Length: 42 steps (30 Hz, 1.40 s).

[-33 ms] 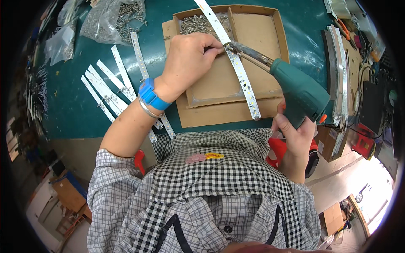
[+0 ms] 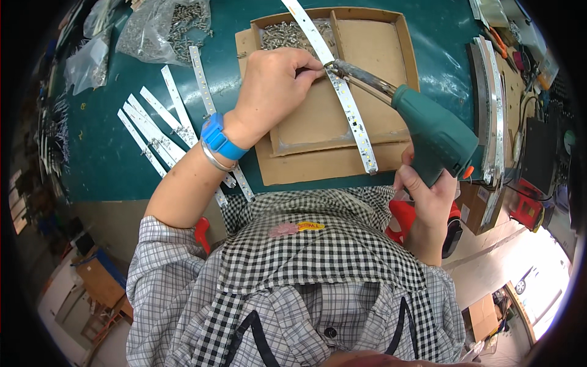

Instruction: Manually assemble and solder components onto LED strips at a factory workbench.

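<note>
My right hand is closed round the handle of a green pistol-grip soldering gun. Its dark metal tip points left and meets a white LED strip near the strip's middle. The strip lies aslant over a shallow cardboard tray. At that same spot, the thumb and fingers of my left hand are pinched together by the strip's left edge. Whatever they pinch is too small and hidden to name. Small metal parts fill the tray's far left compartment.
Several more LED strips fan out on the green tabletop at left. Behind them sits a clear plastic bag of metal parts. A stack of long strips stands along the right edge. Below it is a cardboard box.
</note>
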### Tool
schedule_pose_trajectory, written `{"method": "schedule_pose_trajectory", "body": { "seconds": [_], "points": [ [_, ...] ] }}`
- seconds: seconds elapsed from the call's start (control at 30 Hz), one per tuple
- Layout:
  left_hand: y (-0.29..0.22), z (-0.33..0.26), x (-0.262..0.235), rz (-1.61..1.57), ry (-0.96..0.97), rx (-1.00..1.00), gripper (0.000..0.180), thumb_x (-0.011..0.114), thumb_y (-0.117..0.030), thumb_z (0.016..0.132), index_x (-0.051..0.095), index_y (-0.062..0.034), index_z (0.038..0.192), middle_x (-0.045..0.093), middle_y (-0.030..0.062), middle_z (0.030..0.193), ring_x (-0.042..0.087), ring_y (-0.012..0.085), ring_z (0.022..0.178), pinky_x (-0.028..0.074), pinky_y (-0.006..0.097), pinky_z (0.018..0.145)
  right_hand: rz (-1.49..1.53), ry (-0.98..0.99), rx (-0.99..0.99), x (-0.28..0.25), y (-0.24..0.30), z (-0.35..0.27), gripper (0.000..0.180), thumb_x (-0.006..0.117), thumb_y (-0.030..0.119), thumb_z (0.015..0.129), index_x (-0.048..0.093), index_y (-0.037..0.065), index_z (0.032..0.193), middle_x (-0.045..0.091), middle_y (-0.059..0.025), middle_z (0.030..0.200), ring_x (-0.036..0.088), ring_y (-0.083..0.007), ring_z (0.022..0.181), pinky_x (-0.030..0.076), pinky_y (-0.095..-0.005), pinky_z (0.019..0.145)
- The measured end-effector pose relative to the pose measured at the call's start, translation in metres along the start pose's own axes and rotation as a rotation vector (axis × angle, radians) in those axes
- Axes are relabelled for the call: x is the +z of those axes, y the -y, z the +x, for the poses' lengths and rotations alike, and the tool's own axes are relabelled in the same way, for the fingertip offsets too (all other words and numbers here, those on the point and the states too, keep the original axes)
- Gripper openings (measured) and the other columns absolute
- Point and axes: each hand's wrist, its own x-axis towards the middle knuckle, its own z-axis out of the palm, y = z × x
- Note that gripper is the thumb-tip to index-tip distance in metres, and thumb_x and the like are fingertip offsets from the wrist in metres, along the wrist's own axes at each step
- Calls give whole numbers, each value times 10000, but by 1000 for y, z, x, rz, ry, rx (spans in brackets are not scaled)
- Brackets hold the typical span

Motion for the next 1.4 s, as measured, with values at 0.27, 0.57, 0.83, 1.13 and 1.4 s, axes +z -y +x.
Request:
{"method": "schedule_pose_trajectory", "body": {
  "seconds": [0.27, 0.57, 0.83, 1.13, 1.4],
  "points": [
    [-2, 1, -1, -26, 13, -23, 110, 754, -39, 771, 750, -34, 881, 732, 90, 798, 702, 169, 670, 539, 257, 597, 239, -24, 26, -6, -1, -2, 525, 760, 44, 788, 504, -65, 1233, 604, -141, 1034, 598, -153, 642, 521, -254, 516],
    [-4, 1, -4, -29, 45, -85, 104, 745, -37, 792, 749, -39, 895, 733, 71, 773, 697, 127, 648, 529, 233, 577, 258, -102, -229, -24, 6, 3, 703, 791, 126, 764, 428, -120, 1313, 592, -176, 1013, 559, -157, 587, 484, -252, 458],
    [-3, 1, -3, -39, 53, -87, 101, 734, -36, 803, 747, -32, 903, 735, 75, 774, 694, 120, 648, 528, 231, 581, 166, -224, -372, -42, 18, -3, 713, 757, 61, 764, 384, -119, 1344, 527, -101, 834, 559, -173, 595, 469, -260, 514],
    [-8, 2, -4, -80, 76, -187, 99, 699, 1, 840, 720, 21, 935, 722, 47, 782, 678, 97, 669, 542, 231, 616, -241, -671, -508, -116, 14, 4, 554, 712, -122, 758, 486, -52, 1260, 566, -67, 915, 620, -159, 793, 529, -263, 608],
    [-27, -2, -23, 27, 95, -183, 252, 705, 43, 793, 702, -9, 1039, 730, 87, 887, 691, 134, 730, 551, 247, 666, -1000, -967, -391, -169, -11, 12, 414, 802, 42, 721, 553, 15, 1051, 629, -67, 816, 624, -173, 728, 503, -308, 714]
  ]
}}
